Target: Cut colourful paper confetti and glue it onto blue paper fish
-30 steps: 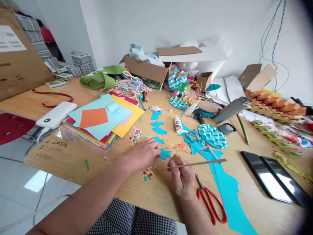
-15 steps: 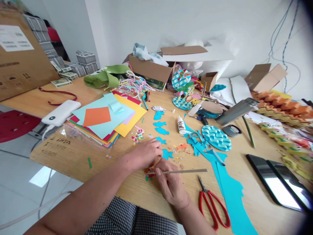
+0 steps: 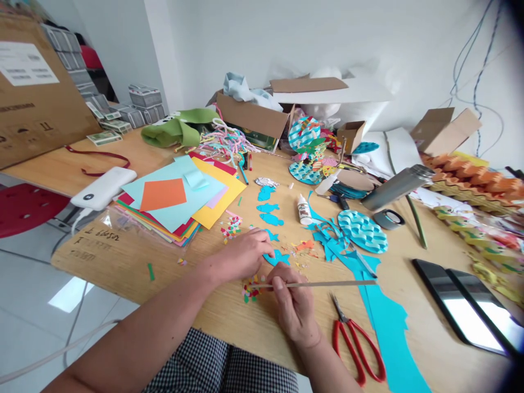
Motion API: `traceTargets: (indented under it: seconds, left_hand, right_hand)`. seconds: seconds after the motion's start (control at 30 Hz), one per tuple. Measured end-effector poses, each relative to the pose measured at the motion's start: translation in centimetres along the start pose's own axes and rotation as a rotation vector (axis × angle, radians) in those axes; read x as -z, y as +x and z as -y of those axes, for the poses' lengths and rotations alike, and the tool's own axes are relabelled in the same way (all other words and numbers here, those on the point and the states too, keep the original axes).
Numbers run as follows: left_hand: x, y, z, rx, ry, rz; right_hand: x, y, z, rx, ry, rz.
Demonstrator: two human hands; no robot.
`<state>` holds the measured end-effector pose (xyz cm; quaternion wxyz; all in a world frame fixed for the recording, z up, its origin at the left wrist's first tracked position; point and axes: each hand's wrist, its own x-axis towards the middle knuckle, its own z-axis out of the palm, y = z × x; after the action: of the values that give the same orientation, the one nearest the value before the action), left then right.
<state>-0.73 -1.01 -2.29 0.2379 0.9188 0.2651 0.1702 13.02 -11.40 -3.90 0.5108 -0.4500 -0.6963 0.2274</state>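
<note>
Before a pale wall (image 3: 327, 43), near the front edge of one wooden table (image 3: 233, 322), the left hand (image 3: 245, 254) curls downward, any hold impossible to tell, while the right hand (image 3: 295, 300) pinches one slim stick (image 3: 335, 284). Five blue paper fish (image 3: 271, 219) form a column toward the back edge, the nearest two partly hidden; round paper dots (image 3: 249, 290), overlapping beyond counting, lie at the stick's tip.
</note>
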Motion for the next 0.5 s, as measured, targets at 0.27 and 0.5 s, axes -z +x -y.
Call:
traceTargets:
  seconds: [0.27, 0.5]
  left_hand:
    - [0.5, -0.1, -0.3, 0.042, -0.004, -0.068]
    - [0.2, -0.1, -0.2, 0.026, 0.058, -0.040]
  right_hand:
    - [1.6, 0.7, -1.0, -0.280, -0.149, -0.640]
    - [1.7, 1.2, -1.9, -0.442, -0.212, -0.565]
